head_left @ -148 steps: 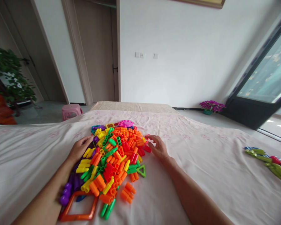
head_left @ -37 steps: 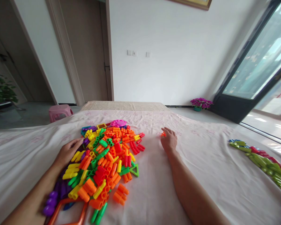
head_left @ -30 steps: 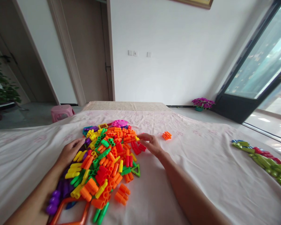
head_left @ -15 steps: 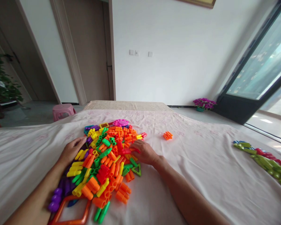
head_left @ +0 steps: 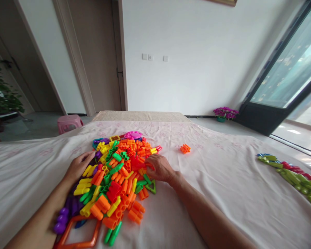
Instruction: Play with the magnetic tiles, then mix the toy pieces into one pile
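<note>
A heap of plastic pieces in orange, yellow, green, red and purple lies on the pale cloth (head_left: 171, 214). My right hand (head_left: 159, 168) is at the heap's right side, fingers curled at its edge over red and orange pieces; whatever lies between the fingertips is hidden. Along the upper left edge rests my left hand (head_left: 80, 166), its fingers bent beside purple pieces (head_left: 97, 154), and what is under them cannot be made out. A green triangle (head_left: 151, 186) lies just below my right hand. An orange square frame (head_left: 93, 233) sits at the near end.
One orange piece (head_left: 185, 148) lies apart, right of the heap. Green, red and blue pieces (head_left: 295, 176) form a row at the far right. A pink stool (head_left: 69, 123) and purple flowers (head_left: 226, 113) stand on the floor beyond the cloth.
Red pieces by my right hand's fingertips have shifted slightly and look blurred. Both hands stay in nearly the same place.
</note>
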`<state>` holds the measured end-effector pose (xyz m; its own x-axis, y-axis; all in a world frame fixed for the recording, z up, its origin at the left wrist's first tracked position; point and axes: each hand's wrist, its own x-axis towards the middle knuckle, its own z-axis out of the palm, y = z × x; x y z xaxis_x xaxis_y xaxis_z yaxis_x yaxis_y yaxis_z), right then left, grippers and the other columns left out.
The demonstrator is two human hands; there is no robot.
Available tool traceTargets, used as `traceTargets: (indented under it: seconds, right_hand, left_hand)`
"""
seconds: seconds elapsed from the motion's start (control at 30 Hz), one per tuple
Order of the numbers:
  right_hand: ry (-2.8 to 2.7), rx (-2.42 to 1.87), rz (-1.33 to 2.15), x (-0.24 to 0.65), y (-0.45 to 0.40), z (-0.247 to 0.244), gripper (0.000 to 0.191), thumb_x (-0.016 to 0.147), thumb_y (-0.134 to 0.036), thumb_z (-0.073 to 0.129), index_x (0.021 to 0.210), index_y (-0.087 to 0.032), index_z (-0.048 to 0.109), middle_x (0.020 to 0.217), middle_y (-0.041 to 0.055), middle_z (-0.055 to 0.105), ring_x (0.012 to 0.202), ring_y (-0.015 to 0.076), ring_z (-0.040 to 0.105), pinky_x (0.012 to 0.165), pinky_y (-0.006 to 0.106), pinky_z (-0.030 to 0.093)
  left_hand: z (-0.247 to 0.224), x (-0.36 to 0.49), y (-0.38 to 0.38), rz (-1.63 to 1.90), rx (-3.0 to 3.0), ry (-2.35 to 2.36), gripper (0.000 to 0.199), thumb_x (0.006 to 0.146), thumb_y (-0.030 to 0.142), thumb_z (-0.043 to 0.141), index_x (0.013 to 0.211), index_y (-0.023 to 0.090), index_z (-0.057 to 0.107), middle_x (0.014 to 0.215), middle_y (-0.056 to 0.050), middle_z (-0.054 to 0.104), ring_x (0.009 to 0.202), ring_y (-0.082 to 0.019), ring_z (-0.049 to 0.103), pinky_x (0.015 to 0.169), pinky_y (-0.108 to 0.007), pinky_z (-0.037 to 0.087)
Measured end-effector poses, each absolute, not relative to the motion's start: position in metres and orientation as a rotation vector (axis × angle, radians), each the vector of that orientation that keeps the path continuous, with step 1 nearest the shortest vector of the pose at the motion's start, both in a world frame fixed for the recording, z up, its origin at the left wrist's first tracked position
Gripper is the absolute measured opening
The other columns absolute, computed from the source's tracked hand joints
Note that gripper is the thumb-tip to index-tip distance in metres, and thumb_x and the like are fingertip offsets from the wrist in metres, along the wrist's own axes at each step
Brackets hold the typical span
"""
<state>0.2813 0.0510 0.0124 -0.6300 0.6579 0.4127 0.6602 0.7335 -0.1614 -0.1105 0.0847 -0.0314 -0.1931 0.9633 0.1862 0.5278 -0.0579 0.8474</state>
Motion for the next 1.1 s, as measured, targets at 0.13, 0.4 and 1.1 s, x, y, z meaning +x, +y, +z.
traceTargets:
  seconds: [0.13, 0.4, 1.1]
  right_hand:
    - [-2.469, -1.023, -0.010, 0.281, 0.049, 0.014, 0.015, 0.071, -0.015, 0.055, 0.084, -0.019, 0.061, 0.077, 0.0031, 0.064, 0.070, 0.0163, 0.053, 0.065, 0.025, 0.034]
    - [-2.401, -1.126, 0.010, 0.282, 0.051, 0.011, 0.017, 0.086, -0.015, 0.048, 0.073, -0.018, 0.058, 0.068, 0.0015, 0.060, 0.067, 0.0126, 0.052, 0.065, 0.023, 0.033]
    - [-2.580, -0.913, 0.216, 0.283, 0.048, 0.026, 0.019, 0.097, -0.020, 0.044, 0.100, -0.018, 0.062, 0.097, 0.0062, 0.061, 0.089, 0.0153, 0.056, 0.076, 0.025, 0.042]
  left_hand:
    - [-0.031, -0.110, 0.085, 1.190, 1.596, 1.739, 0.051, 0.078, 0.061, 0.054, 0.107, 0.021, 0.070, 0.116, -0.003, 0.070, 0.114, -0.025, 0.060, 0.100, -0.030, 0.045]
    - [-0.026, -0.107, 0.082, 1.171, 1.604, 1.762, 0.053, 0.079, 0.062, 0.053, 0.107, 0.021, 0.070, 0.115, -0.004, 0.070, 0.112, -0.025, 0.061, 0.099, -0.031, 0.045]
    - [-0.033, -0.112, 0.085, 1.175, 1.591, 1.729, 0.054, 0.078, 0.062, 0.054, 0.110, 0.020, 0.068, 0.118, -0.006, 0.068, 0.117, -0.027, 0.058, 0.105, -0.035, 0.041]
